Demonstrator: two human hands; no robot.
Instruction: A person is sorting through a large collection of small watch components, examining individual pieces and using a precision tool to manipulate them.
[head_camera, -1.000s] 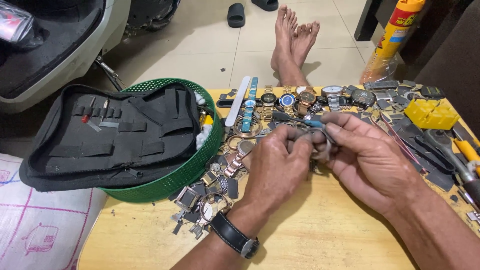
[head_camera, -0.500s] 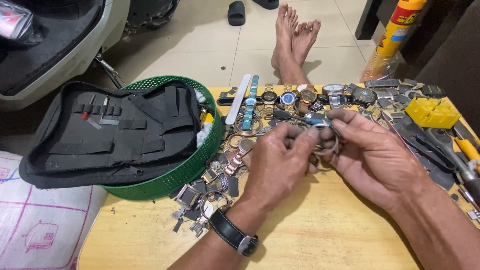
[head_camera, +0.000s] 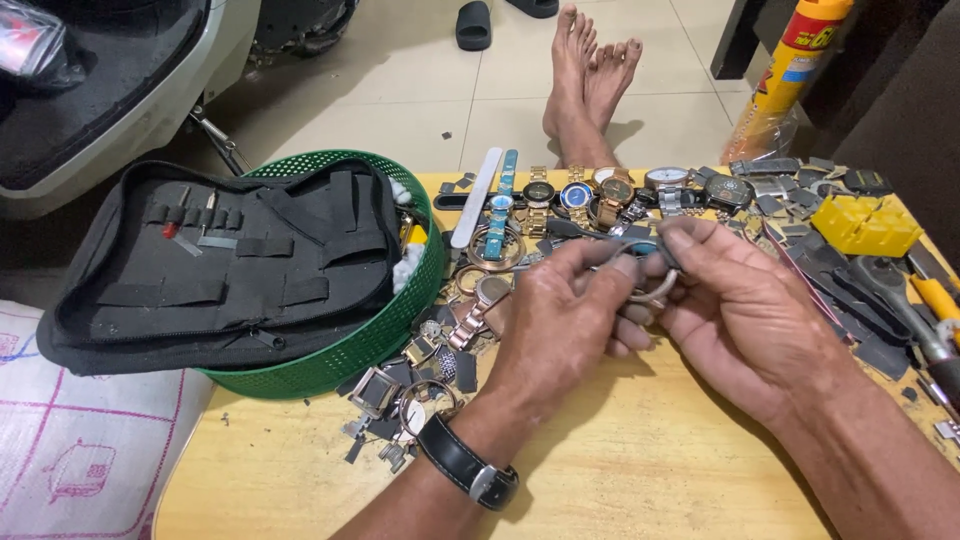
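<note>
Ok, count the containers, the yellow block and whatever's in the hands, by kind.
Basket: 1
Tool case: 1
Yellow block: 1
Watch part, pinched between left hand and right hand: 1
Total: 4

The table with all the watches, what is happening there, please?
A person sits at a wooden table and holds a small metal watch part between both hands. The left hand, with a black wristwatch on its wrist, pinches it from one side, the right hand from the other. Behind the hands lies a row of watches. A green basket with a black tool pouch stands to the left.
</note>
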